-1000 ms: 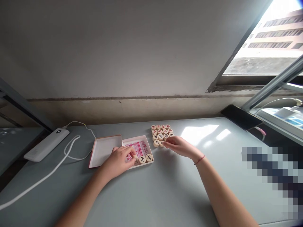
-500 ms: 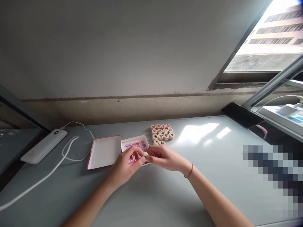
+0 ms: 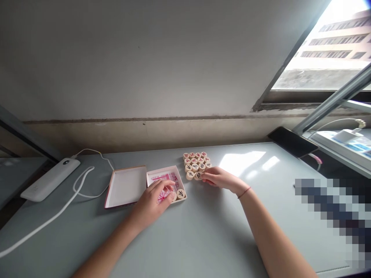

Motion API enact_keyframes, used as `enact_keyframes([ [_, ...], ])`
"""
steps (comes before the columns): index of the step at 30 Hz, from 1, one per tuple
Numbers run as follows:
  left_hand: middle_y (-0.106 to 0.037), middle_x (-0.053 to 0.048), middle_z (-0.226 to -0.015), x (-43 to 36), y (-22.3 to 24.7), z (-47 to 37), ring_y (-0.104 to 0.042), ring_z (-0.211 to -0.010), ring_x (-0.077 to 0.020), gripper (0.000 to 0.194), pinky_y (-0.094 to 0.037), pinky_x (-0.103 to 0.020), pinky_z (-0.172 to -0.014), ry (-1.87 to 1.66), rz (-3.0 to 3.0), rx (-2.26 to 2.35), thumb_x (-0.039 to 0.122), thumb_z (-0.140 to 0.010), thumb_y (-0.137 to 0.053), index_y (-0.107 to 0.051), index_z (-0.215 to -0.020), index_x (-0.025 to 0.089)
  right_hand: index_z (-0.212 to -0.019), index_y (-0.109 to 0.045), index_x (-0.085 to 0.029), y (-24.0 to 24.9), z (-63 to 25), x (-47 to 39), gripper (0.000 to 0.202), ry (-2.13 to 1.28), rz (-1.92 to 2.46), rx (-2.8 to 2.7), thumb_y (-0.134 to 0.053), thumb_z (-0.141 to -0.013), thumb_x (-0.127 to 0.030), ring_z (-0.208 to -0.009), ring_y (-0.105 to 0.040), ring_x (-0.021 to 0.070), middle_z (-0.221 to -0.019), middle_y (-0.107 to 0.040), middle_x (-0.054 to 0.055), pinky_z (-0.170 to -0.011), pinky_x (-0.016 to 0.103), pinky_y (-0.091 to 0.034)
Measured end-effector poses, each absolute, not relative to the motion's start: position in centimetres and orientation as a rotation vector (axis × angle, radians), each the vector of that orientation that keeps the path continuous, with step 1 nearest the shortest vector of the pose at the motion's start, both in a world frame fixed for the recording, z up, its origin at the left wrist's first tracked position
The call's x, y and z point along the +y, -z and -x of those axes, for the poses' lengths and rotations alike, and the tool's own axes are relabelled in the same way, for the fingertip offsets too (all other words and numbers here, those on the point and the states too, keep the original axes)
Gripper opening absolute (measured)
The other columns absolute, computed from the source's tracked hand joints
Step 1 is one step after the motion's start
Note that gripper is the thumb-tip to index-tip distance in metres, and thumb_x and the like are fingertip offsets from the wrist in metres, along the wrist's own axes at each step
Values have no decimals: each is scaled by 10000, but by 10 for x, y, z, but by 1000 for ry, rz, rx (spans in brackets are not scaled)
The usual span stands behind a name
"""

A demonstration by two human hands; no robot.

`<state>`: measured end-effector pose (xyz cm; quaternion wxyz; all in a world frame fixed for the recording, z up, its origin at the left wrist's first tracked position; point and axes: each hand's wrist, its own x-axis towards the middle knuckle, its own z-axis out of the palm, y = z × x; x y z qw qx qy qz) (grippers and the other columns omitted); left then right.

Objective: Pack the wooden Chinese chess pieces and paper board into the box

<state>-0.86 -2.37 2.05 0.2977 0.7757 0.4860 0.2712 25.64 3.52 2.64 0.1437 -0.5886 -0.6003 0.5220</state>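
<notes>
My left hand [image 3: 155, 197] rests over the white box [image 3: 183, 185], its thumb and curled fingers apart. Its thumb touches a round wooden Chinese chess piece [image 3: 174, 196] in the box's front right corner area. Beside that lies another piece with a black character [image 3: 181, 194]. My right hand [image 3: 218, 178] is at the front of a block of several chess pieces, closed on the right side of a black-marked piece [image 3: 198, 175]. Rows of pieces stand behind it, red-marked ones [image 3: 194, 160] at the back and black-marked ones [image 3: 195, 167] nearer me.
The open box lid [image 3: 126, 187] lies left of the box, against it. A white power bank [image 3: 50, 179] and white cable [image 3: 58, 216] are at far left. A dark phone [image 3: 292, 141] leans at the back right. A wall [image 3: 162, 133] closes the table's back.
My right hand has left the box and moved right to the block of pieces. A chess piece that was between both hands now lies in the box. My left hand's fingers have spread.
</notes>
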Motion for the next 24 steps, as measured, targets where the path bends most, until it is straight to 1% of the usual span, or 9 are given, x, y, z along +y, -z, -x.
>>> enact_keyframes([
  [5,-655,-15,-1013,-23,-20,9,-611,-973,-169,181,-490,-292,-871,-751,-2129,1287,305,-903,-474,-565,-1045,242,-687,-579,-158,-20,-255,36,359,-1485,1709,-1746,-547,-774,-505,-573,-434,98,-607,-484,-17,-519,224,-311],
  [8,-658,-19,-1018,-22,-18,9,-614,-979,-175,182,-496,-301,-868,-770,-2185,1290,286,-899,-475,-573,-1045,237,-657,-525,-177,-18,-257,36,372,-1394,1699,-1901,-551,-766,-532,-558,-408,100,-602,-481,-23,-512,232,-293],
  [10,-659,-30,-1023,-22,-17,9,-612,-985,-186,186,-498,-318,-867,-775,-2247,1290,279,-895,-480,-579,-1044,231,-625,-451,-192,-15,-255,35,350,-1260,1704,-2019,-566,-754,-496,-540,-363,97,-589,-453,-38,-496,235,-259],
  [12,-659,-43,-1036,-21,-15,8,-609,-994,-198,194,-494,-336,-873,-764,-2324,1284,275,-891,-488,-584,-1052,225,-611,-392,-199,-9,-252,35,319,-1112,1723,-2102,-570,-742,-429,-542,-345,100,-589,-444,-42,-494,236,-250],
  [15,-660,-54,-1055,-22,-10,7,-607,-996,-213,230,-482,-363,-882,-738,-2452,1276,283,-877,-520,-581,-1091,223,-613,-368,-204,-2,-247,36,257,-945,1740,-2167,-537,-746,-345,-555,-365,110,-603,-471,-33,-509,240,-277],
  [17,-658,-59,-1081,-22,-6,7,-601,-1009,-225,289,-471,-376,-889,-707,-2527,1280,300,-864,-542,-566,-1141,223,-610,-355,-204,-1,-246,36,241,-898,1742,-2197,-515,-755,-311,-547,-358,109,-594,-464,-32,-508,242,-273],
  [21,-666,-66,-1079,-24,-2,7,-595,-1016,-235,392,-445,-384,-895,-574,-2575,1283,337,-855,-557,-530,-1227,215,-555,-284,-199,-15,-246,32,319,-960,1750,-2297,-519,-754,-281,-493,-255,88,-499,-315,-56,-473,247,-199],
  [22,-674,-65,-1056,-24,-3,7,-597,-1006,-234,395,-438,-385,-896,-545,-2570,1288,332,-855,-558,-529,-1231,215,-552,-288,-198,-20,-245,30,327,-1012,1709,-2312,-524,-759,-289,-493,-243,85,-501,-298,-59,-471,246,-191],
  [24,-685,-63,-1021,-25,-4,7,-605,-989,-233,382,-424,-387,-899,-504,-2552,1305,301,-856,-558,-532,-1228,219,-602,-379,-195,-30,-240,26,261,-1148,1560,-2296,-540,-769,-314,-509,-276,83,-539,-332,-61,-474,233,-215],
])
